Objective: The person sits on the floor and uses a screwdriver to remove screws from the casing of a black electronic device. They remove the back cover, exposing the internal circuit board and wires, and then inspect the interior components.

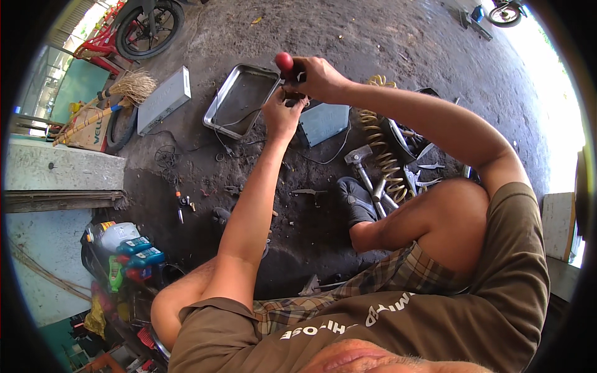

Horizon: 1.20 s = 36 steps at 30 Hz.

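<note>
Both my hands are raised over the far middle of the ground, close together. My right hand is closed round a tool with a rounded red handle; its working end is hidden by my fingers. Just below it, my left hand pinches a small dark part, too small and shaded to name. Beneath and left of the hands lies a shallow metal tray, with a thin cable across it. To the right, under my right wrist, sits a grey-blue box.
A hammer, a coiled yellowish hose and several metal tools lie by my right foot. A pale flat case and a straw broom are at left. Bottles stand near my left knee. A motorcycle wheel stands far left.
</note>
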Each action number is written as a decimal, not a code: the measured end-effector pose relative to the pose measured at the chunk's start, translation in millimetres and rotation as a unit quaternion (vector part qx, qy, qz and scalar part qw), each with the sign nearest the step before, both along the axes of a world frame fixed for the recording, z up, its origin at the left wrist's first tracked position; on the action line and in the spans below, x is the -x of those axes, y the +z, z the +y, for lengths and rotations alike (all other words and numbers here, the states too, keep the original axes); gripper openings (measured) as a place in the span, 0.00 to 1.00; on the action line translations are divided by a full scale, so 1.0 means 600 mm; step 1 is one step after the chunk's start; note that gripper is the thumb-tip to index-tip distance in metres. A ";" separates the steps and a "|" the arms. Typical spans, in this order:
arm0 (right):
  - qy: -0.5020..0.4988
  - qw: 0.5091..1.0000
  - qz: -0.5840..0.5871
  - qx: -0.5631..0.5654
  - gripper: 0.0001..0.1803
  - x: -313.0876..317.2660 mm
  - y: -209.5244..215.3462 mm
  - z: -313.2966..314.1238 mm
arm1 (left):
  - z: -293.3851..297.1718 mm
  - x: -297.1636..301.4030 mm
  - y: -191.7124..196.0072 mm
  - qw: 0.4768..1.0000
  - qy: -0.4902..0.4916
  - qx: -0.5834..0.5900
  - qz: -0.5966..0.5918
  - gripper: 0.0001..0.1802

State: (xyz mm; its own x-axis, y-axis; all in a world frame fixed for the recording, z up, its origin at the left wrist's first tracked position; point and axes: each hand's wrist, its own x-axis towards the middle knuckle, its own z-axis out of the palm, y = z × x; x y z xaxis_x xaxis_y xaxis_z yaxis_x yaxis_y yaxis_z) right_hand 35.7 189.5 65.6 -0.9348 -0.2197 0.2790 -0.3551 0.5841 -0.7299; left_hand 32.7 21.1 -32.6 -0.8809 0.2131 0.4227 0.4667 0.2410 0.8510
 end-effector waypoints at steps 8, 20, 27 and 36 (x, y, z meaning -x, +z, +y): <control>0.003 1.000 -0.023 -0.002 0.28 -0.007 0.006 0.001 | -0.003 -0.006 0.005 0.998 -0.014 -0.026 -0.047 0.16; -0.007 1.000 -0.002 0.001 0.28 -0.002 0.000 -0.003 | -0.004 -0.006 0.023 0.999 0.004 0.026 -0.030 0.15; -0.018 1.000 -0.017 0.010 0.26 -0.011 0.007 0.004 | -0.037 0.013 0.028 0.978 -0.070 0.159 0.114 0.09; -0.115 0.993 0.025 -0.023 0.21 0.034 -0.010 0.046 | -0.034 0.022 0.041 0.949 -0.118 0.241 0.164 0.07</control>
